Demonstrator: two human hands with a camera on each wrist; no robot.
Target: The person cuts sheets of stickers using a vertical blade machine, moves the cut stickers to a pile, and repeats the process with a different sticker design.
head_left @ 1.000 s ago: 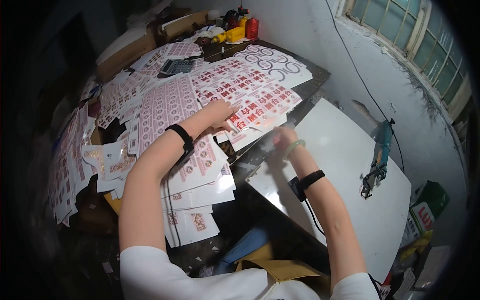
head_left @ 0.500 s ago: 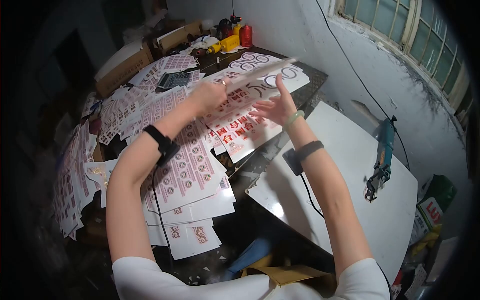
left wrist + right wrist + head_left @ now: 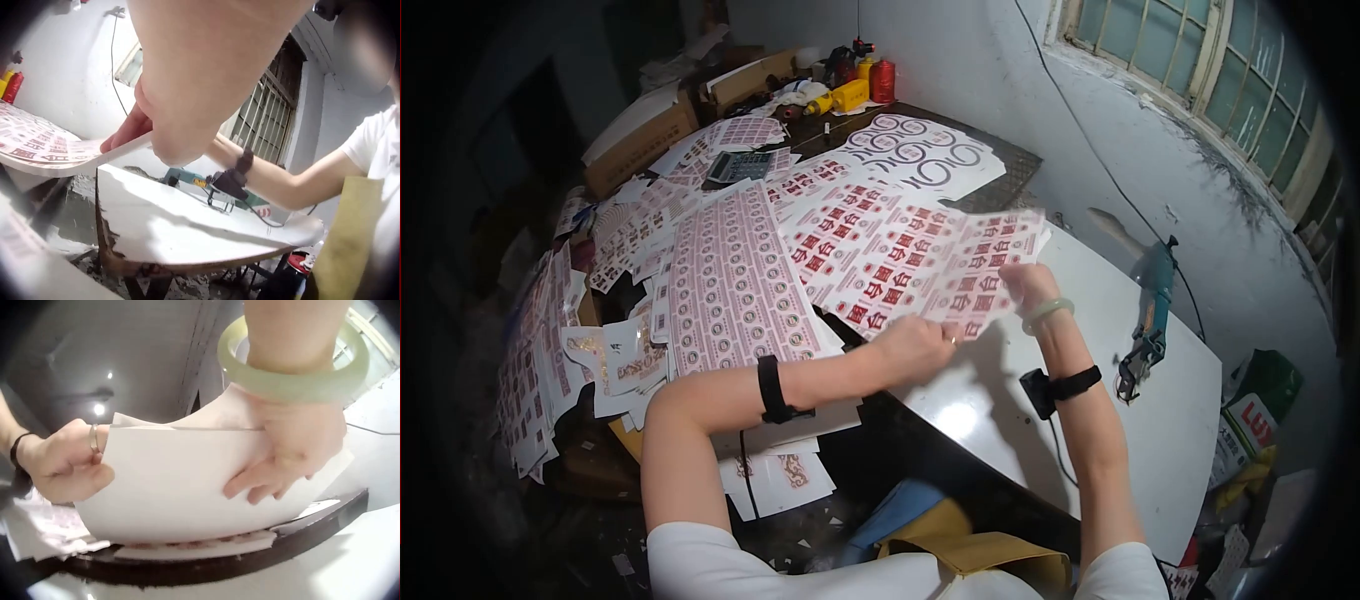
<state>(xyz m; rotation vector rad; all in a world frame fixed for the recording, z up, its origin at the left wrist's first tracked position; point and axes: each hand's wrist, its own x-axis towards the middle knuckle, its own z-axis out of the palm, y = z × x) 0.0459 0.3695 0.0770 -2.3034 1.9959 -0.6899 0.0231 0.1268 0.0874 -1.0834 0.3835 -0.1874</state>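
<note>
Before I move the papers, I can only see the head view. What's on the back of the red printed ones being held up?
Observer: The back of the printed papers looks plain white in the right wrist view.
Operator: Cool! Is anybody touching that white side?
Observer: Yes, fingers of the right hand lie on it, and the thumb of the left hand is at its edge.
Operator: And what's hiding under the big white board?
Observer: The left wrist view shows dark legs under it.
</note>
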